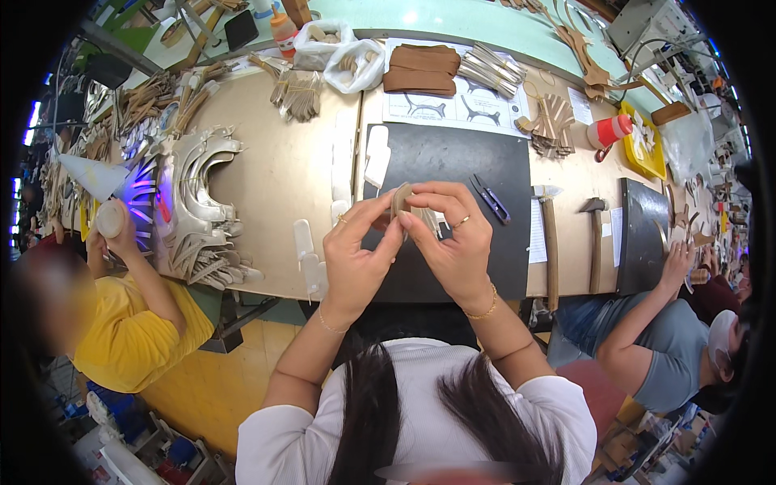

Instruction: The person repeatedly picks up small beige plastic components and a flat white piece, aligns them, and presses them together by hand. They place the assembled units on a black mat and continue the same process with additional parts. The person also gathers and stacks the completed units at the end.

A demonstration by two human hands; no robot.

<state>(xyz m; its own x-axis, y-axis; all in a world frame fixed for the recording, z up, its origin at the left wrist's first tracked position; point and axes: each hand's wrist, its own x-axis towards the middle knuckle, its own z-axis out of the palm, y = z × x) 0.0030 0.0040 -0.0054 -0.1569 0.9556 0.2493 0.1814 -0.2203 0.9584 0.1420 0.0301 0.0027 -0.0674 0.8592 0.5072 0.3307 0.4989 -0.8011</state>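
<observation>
Between the fingertips of both my hands is a small tan piece with a rounded top [400,196], which looks like a thin stack of cut leather pieces. My left hand [358,252] pinches it from the left with thumb and forefinger. From the other side my right hand [455,246] grips it, its thumb on the near face. Behind the right fingers show a few pale strips, partly hidden. Both hands are raised over a black work mat [493,250]. Pale oblong pieces [377,158] lie at the mat's left edge, and dark-handled snips [491,200] rest on its right part.
Two hammers [550,250] [596,250] lie right of the mat. Beyond it are brown strips [420,69], a printed sheet [440,111], a red-and-white bottle [609,131] and a yellow tray [647,166]. Silvery curved pieces [194,190] pile up at left. Co-workers sit on both sides.
</observation>
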